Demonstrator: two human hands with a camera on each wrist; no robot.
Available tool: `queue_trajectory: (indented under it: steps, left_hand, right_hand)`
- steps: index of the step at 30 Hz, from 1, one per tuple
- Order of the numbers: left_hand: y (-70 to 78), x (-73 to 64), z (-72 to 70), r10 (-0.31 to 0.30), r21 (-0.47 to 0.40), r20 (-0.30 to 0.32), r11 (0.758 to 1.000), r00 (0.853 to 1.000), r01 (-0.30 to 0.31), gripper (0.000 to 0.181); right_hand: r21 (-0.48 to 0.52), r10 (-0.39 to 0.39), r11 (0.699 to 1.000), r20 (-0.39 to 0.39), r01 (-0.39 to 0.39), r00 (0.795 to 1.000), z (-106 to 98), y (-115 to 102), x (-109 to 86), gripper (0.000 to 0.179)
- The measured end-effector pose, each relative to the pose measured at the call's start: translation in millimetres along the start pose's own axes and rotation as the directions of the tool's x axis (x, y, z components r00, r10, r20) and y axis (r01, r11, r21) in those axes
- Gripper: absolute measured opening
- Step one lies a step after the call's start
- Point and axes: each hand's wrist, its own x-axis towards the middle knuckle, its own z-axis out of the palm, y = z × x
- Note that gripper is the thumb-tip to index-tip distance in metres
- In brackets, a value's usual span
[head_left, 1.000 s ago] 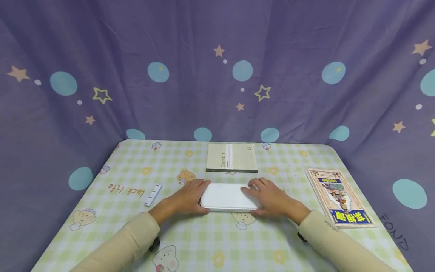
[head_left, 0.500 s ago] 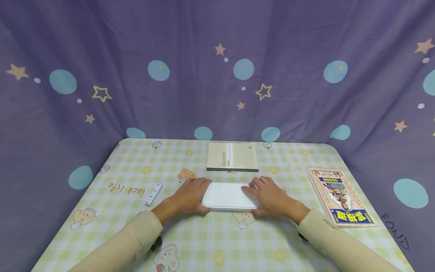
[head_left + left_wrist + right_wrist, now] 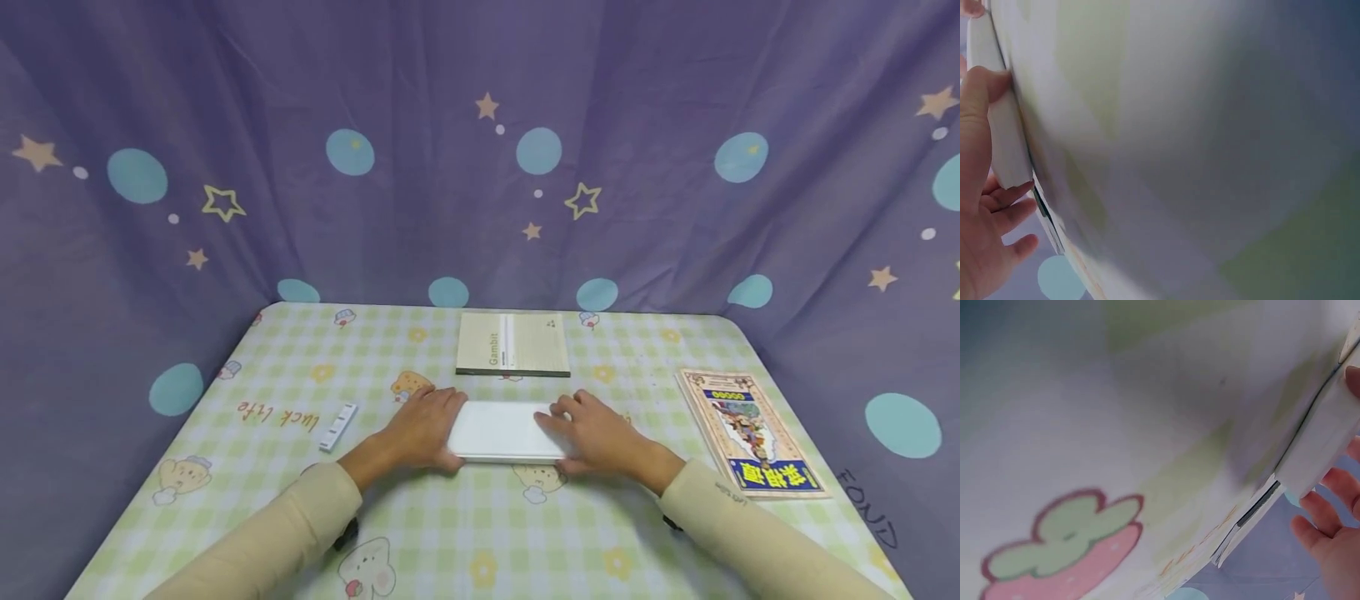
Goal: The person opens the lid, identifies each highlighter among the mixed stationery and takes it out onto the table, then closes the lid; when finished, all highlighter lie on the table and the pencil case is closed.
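In the head view, a flat white box (image 3: 501, 431) with rounded corners lies in the middle of the table, its long side toward me. My left hand (image 3: 426, 427) grips its left end, thumb at the near side and fingers at the far side. At the opposite end my right hand (image 3: 591, 433) holds the box, with one finger lying over the top face. The left wrist view shows the left thumb (image 3: 988, 87) against the box's side (image 3: 1007, 137). In the right wrist view, fingers (image 3: 1329, 512) are near the corner of the box (image 3: 1313, 450).
A beige notebook (image 3: 513, 343) marked Gambit lies beyond the box. To the right is a colourful booklet stack (image 3: 753, 433). A slim white bar (image 3: 338, 427) with dark marks lies at left. The checked tablecloth (image 3: 480, 517) meets a purple curtain (image 3: 480, 208) behind.
My left hand has shifted slightly to the right, along with the box's left end. The right hand stays nearly still. The head view has tilted a little.
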Motion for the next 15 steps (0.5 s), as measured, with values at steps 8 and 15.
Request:
queue_trajectory:
  steps: [8, 15]
  left_hand:
    - [1.1, 1.5, 0.3, -0.017, -0.005, 0.004, 1.0, 1.0, 0.017, 0.096]
    - [0.3, 0.6, -3.5, -0.022, -0.05, 0.059, 0.998, 0.998, 0.025, 0.1]
  right_hand:
    - [-0.004, -0.015, 1.0, 0.016, 0.015, 1.0, -5, 4, 1.9, 0.071]
    - [0.06, -0.038, 0.998, 0.031, 0.036, 0.999, -14, 8, 3.8, 0.066]
